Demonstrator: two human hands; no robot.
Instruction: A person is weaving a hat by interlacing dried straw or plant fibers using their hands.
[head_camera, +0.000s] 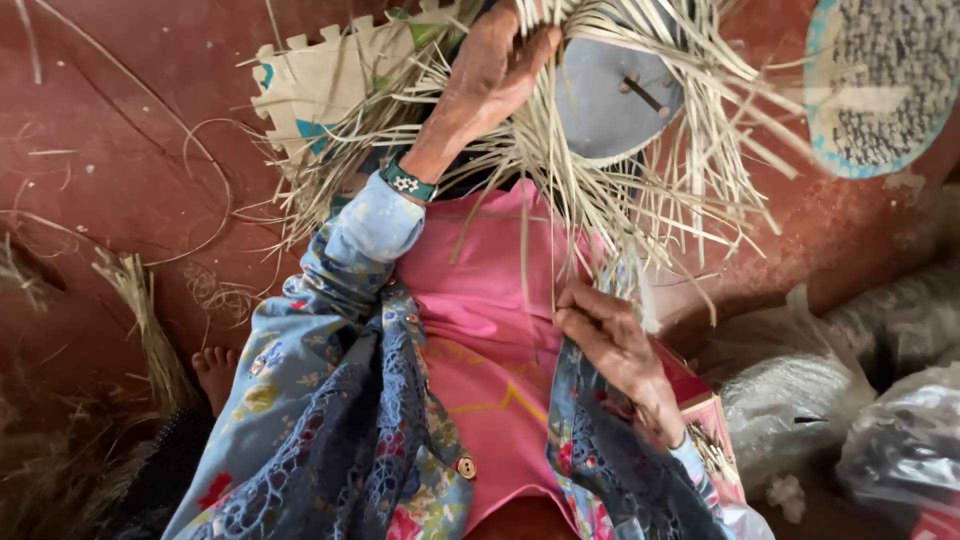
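Note:
A half-woven piece of pale straw (560, 170) with many loose strands spreads around a grey round form (615, 95) that has a small wooden peg. My left hand (495, 70) reaches up and presses on the straw at the form's left edge, fingers curled over the strands. My right hand (610, 345) is lower, over a pink cloth (480, 300) on my lap, and pinches a few hanging strands. Both sleeves are blue with a flower print, and a beaded band sits on the left wrist.
A cream foam mat tile (310, 85) lies on the red floor behind the straw. A round woven disc with a blue rim (880, 80) is at the top right. Plastic bags (800, 400) pile up at the right. A straw bundle (150, 320) and a bare foot (215, 372) are at the left.

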